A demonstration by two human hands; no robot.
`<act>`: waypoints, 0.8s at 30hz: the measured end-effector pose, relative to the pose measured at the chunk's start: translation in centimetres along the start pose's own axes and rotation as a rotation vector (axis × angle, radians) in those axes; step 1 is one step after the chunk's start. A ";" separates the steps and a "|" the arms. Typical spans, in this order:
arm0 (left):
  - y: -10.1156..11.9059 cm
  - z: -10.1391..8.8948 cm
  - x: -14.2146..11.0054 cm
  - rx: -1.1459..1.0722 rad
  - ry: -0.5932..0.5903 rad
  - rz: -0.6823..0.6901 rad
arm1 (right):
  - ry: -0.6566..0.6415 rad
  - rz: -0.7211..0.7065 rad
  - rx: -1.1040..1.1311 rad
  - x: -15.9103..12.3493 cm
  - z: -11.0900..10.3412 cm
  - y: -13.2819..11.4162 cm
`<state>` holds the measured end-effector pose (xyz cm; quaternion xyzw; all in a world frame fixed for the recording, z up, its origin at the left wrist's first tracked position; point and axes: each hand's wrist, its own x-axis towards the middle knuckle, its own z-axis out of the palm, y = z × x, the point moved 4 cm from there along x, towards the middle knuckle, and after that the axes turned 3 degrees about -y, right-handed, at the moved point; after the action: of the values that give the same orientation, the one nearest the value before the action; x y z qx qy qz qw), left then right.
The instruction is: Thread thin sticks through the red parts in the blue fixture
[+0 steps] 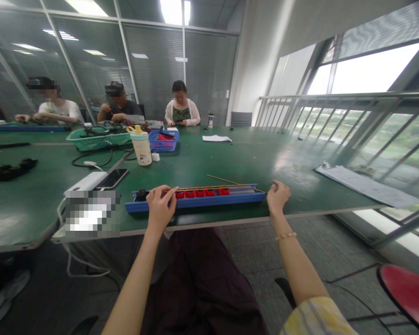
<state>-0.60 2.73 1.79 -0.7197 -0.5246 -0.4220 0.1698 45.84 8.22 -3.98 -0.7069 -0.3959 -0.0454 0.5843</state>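
A long blue trough (pixel 202 203) lies across the table's front part. Several red blocks (pixel 199 192) sit in a row inside it, and a black piece (pixel 140 195) is at its left end. Thin yellowish-brown sticks run lengthwise along its top. My left hand (pixel 160 204) reaches over the left part of the trough, its fingers closed at the stick ends. Just past the right end is my right hand (pixel 278 195), fingers curled; what they hold, if anything, is hidden. Another thin stick (pixel 223 179) slants behind the trough, its dark end close to that hand.
Left of the trough are a phone (pixel 113 178), a white power bank (pixel 86 182) with cables and a blurred-out item. Behind stand a cream bottle (pixel 141 148), a green basket (pixel 94 142) and a blue basket (pixel 164 145). A clipboard (pixel 363 184) lies right. Several people sit across.
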 end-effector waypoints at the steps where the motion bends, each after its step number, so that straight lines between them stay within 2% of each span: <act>1: 0.0 0.0 0.0 0.001 0.001 -0.002 | 0.022 -0.064 0.002 -0.1 -0.3 -0.8; 4: 0.1 0.0 0.1 0.003 0.005 -0.005 | 0.051 -0.237 0.040 -0.6 -0.8 -2.9; 7: 0.2 -0.1 0.1 0.008 0.006 -0.004 | 0.017 -0.371 0.089 -1.3 -1.0 -4.5; 15: 0.0 -0.1 0.1 0.049 0.023 -0.033 | -0.313 -0.618 0.059 -3.5 -0.1 -6.7; 19: -0.3 0.1 0.0 0.082 0.025 -0.054 | -0.405 -0.668 0.022 -3.8 0.6 -6.7; 24: -0.5 0.1 0.0 0.114 0.034 -0.085 | -0.441 -0.657 0.044 -3.6 0.9 -6.5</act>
<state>-0.99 3.00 1.59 -0.6788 -0.5747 -0.4104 0.2014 38.99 7.19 -1.04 -0.5228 -0.7179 -0.0685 0.4545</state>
